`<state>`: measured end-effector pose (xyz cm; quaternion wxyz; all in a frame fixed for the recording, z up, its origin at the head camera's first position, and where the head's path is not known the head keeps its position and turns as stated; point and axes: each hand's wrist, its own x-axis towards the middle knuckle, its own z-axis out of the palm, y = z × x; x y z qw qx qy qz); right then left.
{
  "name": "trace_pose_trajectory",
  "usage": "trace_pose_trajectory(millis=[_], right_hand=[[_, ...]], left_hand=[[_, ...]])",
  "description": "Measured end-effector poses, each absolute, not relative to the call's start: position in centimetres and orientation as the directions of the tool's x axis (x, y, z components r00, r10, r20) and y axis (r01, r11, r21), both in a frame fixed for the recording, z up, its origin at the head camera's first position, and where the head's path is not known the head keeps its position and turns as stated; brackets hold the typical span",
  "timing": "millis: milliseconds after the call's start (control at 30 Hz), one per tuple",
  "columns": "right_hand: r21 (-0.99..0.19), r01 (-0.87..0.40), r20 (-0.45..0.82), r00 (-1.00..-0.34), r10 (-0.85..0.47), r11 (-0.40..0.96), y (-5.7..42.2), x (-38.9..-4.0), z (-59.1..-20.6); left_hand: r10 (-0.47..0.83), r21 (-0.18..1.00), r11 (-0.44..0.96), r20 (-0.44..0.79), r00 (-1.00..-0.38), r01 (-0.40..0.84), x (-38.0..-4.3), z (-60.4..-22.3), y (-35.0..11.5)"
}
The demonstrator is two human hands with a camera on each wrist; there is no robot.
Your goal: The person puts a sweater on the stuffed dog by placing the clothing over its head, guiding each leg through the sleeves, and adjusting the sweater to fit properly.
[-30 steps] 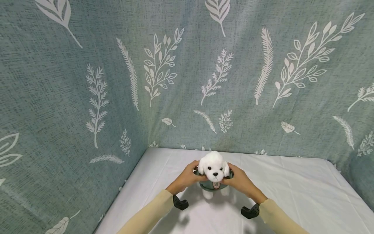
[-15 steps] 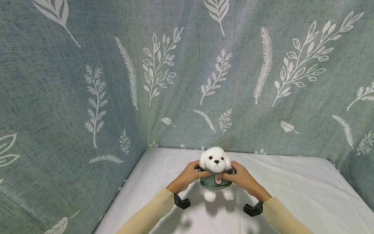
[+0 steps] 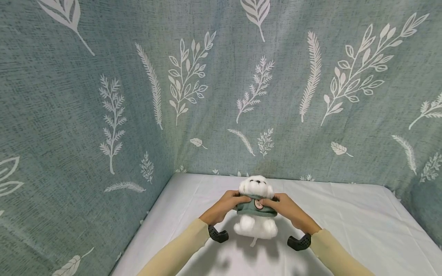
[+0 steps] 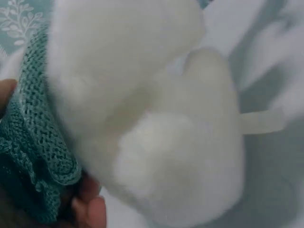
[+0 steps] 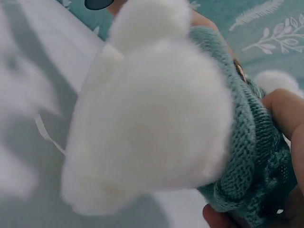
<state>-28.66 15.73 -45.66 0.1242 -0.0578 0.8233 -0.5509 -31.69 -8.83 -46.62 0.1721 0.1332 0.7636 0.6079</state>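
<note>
The left wrist view brings out, as the head view does not, the coarse knit of the green garment, beside the fingertips of the left hand. Only the head view gives the upturned muzzle of the white plush dog, above the thumbs, and the whole badge between them. The right wrist view is mostly a blurred, fluffy foot, with a thin strip beyond it, away from the fingers. The left hand's thumb presses the garment's front while its fingers wrap the side, parted by the dog's bulk; the right hand grips the opposite side, thumb at the badge. The dog is between both hands over the white surface, feet below the fingers; whether it touches down I cannot tell.
</note>
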Motion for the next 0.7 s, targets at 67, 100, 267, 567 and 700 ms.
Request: trace_pose_trajectory(millis=[67,100,267,567,700], right_hand=[[-0.92,0.053,-0.152,-0.961,-0.23,0.388,15.7,-28.7,-45.7],[-0.92,0.059,-0.159,-0.96,-0.232,0.388,15.7,-28.7,-45.7],[-0.919,0.103,-0.205,-0.949,-0.238,0.382,15.8,-28.8,-46.1],[-0.913,0.147,-0.236,-0.951,-0.199,0.381,15.6,-29.1,-47.0],[-0.912,0.154,-0.24,-0.952,-0.19,0.38,15.5,-29.0,-47.1]], left_hand=[[0.41,0.972,0.233,-0.127,-0.903,-0.031,-31.9,-46.7,-8.7],[0.411,0.971,0.234,-0.141,-0.901,-0.045,-31.9,-46.8,-8.7],[0.415,0.973,0.199,-0.19,-0.89,-0.115,-32.0,-47.3,-8.5],[0.384,0.96,0.2,-0.259,-0.886,-0.194,-32.0,-47.9,-8.1],[0.374,0.954,0.207,-0.281,-0.884,-0.216,-32.0,-48.1,-8.0]])
